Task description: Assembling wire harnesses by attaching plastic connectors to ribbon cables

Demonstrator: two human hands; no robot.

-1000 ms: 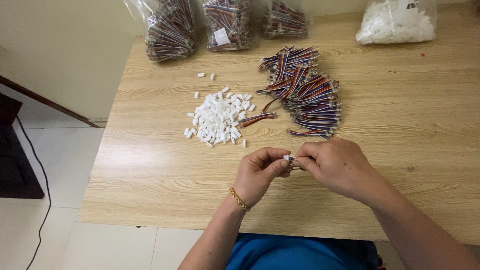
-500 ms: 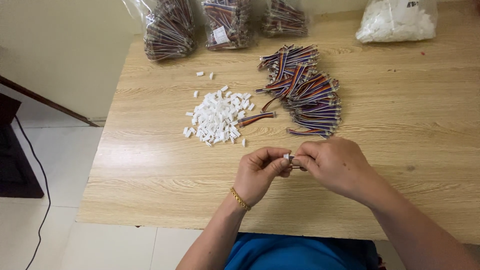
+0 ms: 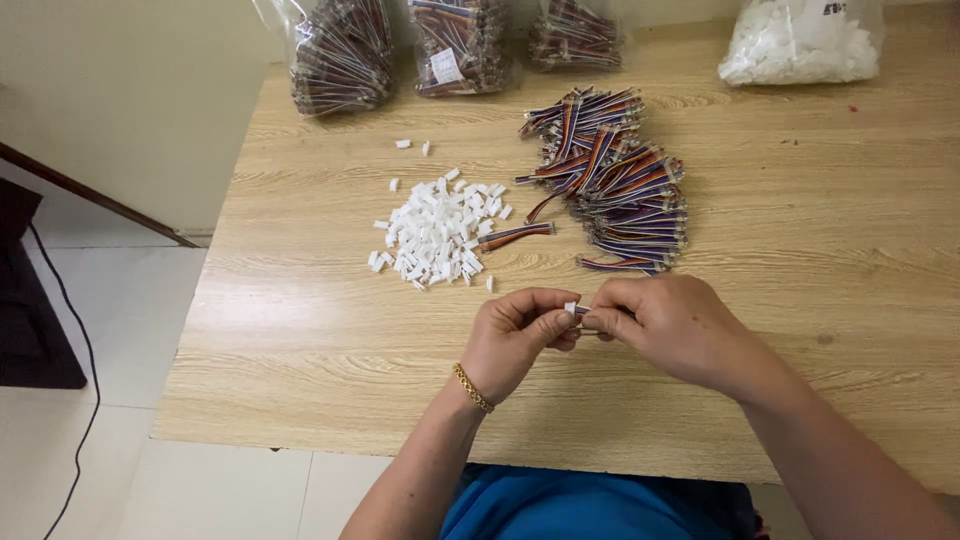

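Both hands meet low over the wooden table [image 3: 300,330]. My left hand [image 3: 515,340] pinches a small white plastic connector [image 3: 571,308] between thumb and fingers. My right hand [image 3: 670,325] closes over the other end, where a short wire piece is mostly hidden under its fingers. A heap of small white connectors [image 3: 435,232] lies just beyond my left hand. A pile of multicoloured ribbon wire pieces [image 3: 610,185] lies beyond my right hand.
Three clear bags of wire pieces [image 3: 455,40] stand along the table's far edge, and a bag of white connectors [image 3: 800,40] sits at the far right. A single wire piece [image 3: 515,235] lies beside the white heap. A tiled floor and a black cable [image 3: 70,330] are at the left.
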